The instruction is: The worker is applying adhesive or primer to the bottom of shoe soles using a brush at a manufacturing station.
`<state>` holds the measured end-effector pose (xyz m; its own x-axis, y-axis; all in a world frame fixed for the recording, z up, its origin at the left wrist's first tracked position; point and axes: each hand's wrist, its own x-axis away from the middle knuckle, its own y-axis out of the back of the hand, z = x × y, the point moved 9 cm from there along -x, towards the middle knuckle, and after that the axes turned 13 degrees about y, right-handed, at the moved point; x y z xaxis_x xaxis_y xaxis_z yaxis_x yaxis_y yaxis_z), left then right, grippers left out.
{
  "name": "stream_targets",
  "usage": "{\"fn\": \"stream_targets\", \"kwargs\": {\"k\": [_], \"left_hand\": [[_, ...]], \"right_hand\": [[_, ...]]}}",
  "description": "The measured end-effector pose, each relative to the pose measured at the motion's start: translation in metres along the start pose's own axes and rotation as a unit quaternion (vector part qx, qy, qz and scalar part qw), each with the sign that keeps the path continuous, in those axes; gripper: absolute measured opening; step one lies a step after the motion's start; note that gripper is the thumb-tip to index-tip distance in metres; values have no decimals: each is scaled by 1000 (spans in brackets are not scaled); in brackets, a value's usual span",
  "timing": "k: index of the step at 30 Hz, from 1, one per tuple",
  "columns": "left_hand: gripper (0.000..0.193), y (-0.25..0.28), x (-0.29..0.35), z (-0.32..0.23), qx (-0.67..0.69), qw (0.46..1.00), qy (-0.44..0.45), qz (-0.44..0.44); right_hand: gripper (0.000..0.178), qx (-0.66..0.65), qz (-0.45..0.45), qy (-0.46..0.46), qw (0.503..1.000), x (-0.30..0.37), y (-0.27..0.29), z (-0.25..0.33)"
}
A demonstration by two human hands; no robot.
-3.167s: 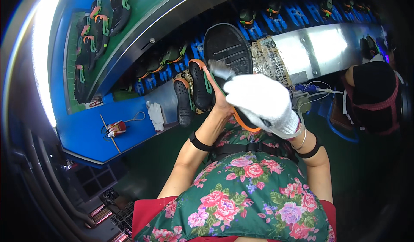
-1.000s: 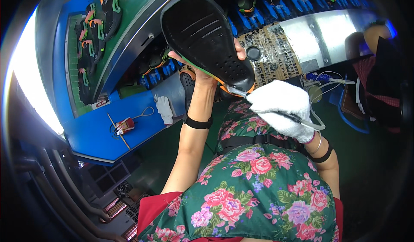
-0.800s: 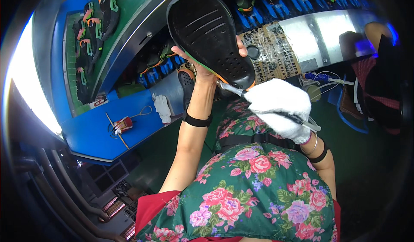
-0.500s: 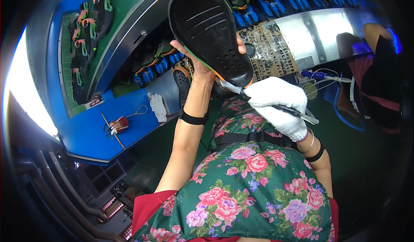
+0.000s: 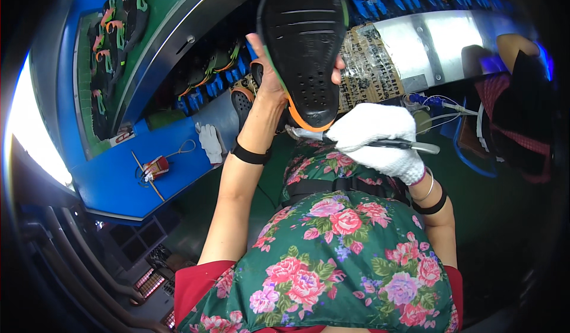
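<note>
My bare left hand (image 5: 270, 74) grips a black shoe (image 5: 303, 54), sole side facing me, its orange-trimmed narrow end pointing down. Fingertips show past the shoe's right edge; the rest of the fingers are hidden behind it. Grooves cross the wide part of the sole, and small holes dot the narrow part. In a white knitted glove, my right hand (image 5: 377, 137) is closed on a slim dark-handled brush (image 5: 312, 134). The brush's pale tip lies just below the orange edge; whether it touches, I cannot tell.
A blue table (image 5: 119, 178) at left bears a red container (image 5: 157, 169) and a white glove (image 5: 209, 143). Shoes (image 5: 110, 42) stand on a green rack. Behind my hands runs a metal ledge (image 5: 439, 45) partly covered with taped cardboard (image 5: 371, 65). Another person (image 5: 522, 89) is at far right.
The shoe has shifted right and turned more upright, showing more of its orange edge. The brush tip has moved left and down, along under the shoe's narrow end.
</note>
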<state>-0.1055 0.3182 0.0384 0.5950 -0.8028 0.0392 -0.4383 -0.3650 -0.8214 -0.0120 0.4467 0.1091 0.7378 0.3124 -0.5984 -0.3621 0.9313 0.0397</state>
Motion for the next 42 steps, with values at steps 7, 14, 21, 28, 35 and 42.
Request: {"fn": "stream_targets", "kwargs": {"k": [7, 14, 21, 28, 35, 42], "left_hand": [[127, 5, 0, 13, 28, 997, 71, 24], [119, 5, 8, 26, 63, 989, 132, 26], [100, 33, 9, 33, -115, 961, 205, -145], [87, 23, 2, 43, 85, 934, 222, -266], [44, 66, 26, 105, 175, 922, 80, -336], [43, 69, 15, 112, -93, 931, 94, -340]], "right_hand": [[31, 109, 147, 127, 975, 8, -36, 13], [27, 91, 161, 135, 974, -1, -30, 13], [28, 38, 174, 111, 978, -10, -22, -3], [14, -147, 45, -88, 984, 0, 12, -20], [17, -16, -124, -64, 990, 2, 75, -13], [14, 77, -75, -23, 994, 3, 86, -2]]}}
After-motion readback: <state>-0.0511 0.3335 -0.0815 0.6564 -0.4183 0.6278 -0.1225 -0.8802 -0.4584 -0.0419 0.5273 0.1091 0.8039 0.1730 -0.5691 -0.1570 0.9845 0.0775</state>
